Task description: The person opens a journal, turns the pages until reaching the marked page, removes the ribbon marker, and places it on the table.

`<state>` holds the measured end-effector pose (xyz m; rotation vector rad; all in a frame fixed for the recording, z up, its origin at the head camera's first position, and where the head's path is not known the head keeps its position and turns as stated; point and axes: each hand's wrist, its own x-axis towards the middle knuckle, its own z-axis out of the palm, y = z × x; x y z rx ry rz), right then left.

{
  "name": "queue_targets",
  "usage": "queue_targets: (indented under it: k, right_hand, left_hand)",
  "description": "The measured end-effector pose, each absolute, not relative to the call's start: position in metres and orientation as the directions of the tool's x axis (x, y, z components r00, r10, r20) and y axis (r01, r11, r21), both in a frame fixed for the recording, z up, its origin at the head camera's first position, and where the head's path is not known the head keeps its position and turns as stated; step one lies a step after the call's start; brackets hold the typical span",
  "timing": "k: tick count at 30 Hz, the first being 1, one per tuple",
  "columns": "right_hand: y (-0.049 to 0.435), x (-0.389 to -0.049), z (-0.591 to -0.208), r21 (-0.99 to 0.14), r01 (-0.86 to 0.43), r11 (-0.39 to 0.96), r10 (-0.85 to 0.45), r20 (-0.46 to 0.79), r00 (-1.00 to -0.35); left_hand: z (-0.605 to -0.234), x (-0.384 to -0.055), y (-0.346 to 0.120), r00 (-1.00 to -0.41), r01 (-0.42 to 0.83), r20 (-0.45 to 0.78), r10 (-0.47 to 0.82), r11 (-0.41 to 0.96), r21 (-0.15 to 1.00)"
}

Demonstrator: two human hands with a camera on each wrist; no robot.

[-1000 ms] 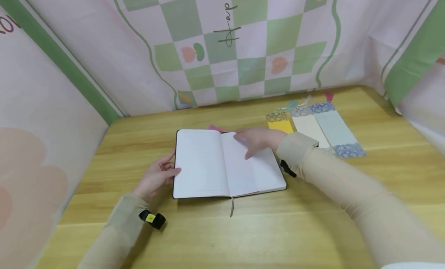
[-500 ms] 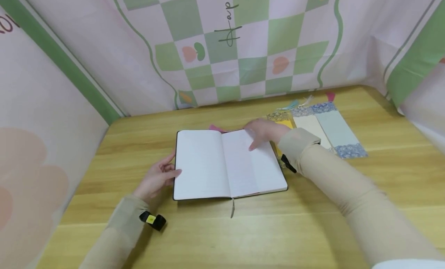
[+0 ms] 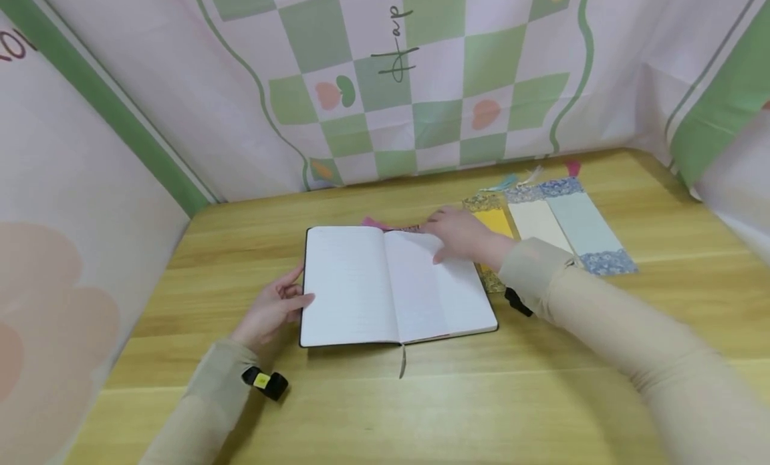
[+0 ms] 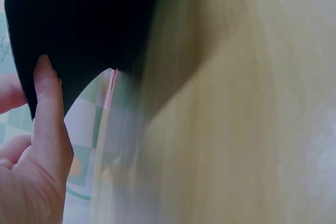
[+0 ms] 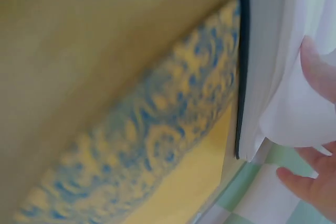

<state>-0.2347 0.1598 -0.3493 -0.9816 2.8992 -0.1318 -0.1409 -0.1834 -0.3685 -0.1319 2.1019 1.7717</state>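
Note:
An open notebook [image 3: 349, 284] with blank white pages lies in the middle of the head view. Its left edge is gripped by my left hand [image 3: 271, 311], thumb on the page and fingers against the black cover [image 4: 84, 19]. At the upper right corner, my right hand [image 3: 463, 236] pinches a page [image 5: 294, 116], which bends up in the right wrist view. A pinkish strip [image 3: 416, 291] shows faintly through the right page. Beyond the top edge peek a patterned bookmark end [image 3: 410, 228] and a pink tassel [image 3: 375, 223]; the rest is hidden.
On the wooden table [image 3: 373, 411], a yellow bookmark [image 3: 493, 221] lies partly under the right arm. Beside it are a cream bookmark [image 3: 541, 226] and a pale blue bookmark [image 3: 583, 221]. A patterned curtain [image 3: 433, 127] hangs behind the table.
My right hand has shifted from the right page up to its top corner, and the page there now bends. The patterned bookmark end has come into sight. My left hand stays put.

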Motion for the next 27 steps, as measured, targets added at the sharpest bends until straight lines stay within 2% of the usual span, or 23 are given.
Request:
queue_targets:
  k: [2, 6, 11, 15, 19, 22, 27]
  right_hand:
    - [0.16, -0.23, -0.35, -0.11, -0.629, 0.77, -0.634, -0.019, -0.773]
    - [0.162, -0.219, -0.35, -0.19, -0.625, 0.757, -0.638, -0.009, -0.77]
    - [0.169, -0.21, -0.349, -0.399, -0.517, 0.757, -0.57, -0.019, -0.821]
    - [0.176, -0.207, -0.344, -0.586, -0.393, 0.709, -0.503, -0.029, -0.864]
    - [0.181, -0.205, -0.339, -0.794, -0.193, 0.577, -0.432, -0.096, -0.897]
    - [0.182, -0.204, -0.336, -0.921, -0.023, 0.388, -0.419, -0.154, -0.895]
    - [0.181, -0.2, -0.331, -0.982, 0.149, 0.115, -0.449, -0.185, -0.874]
  left_hand:
    - [-0.369, -0.14, -0.183, -0.92, -0.316, -0.351, 0.172, 0.201, 0.927]
    - [-0.369, -0.139, -0.183, -0.921, -0.32, -0.355, 0.161, 0.209, 0.924]
    - [-0.369, -0.14, -0.183, -0.92, -0.323, -0.357, 0.159, 0.202, 0.924]
    - [-0.369, -0.14, -0.184, -0.924, -0.311, -0.344, 0.169, 0.196, 0.93]
    - [-0.367, -0.141, -0.184, -0.925, -0.3, -0.336, 0.175, 0.204, 0.932]
    - [-0.367, -0.141, -0.184, -0.925, -0.302, -0.338, 0.17, 0.208, 0.93]
    - [-0.366, -0.141, -0.184, -0.925, -0.305, -0.342, 0.165, 0.211, 0.928]
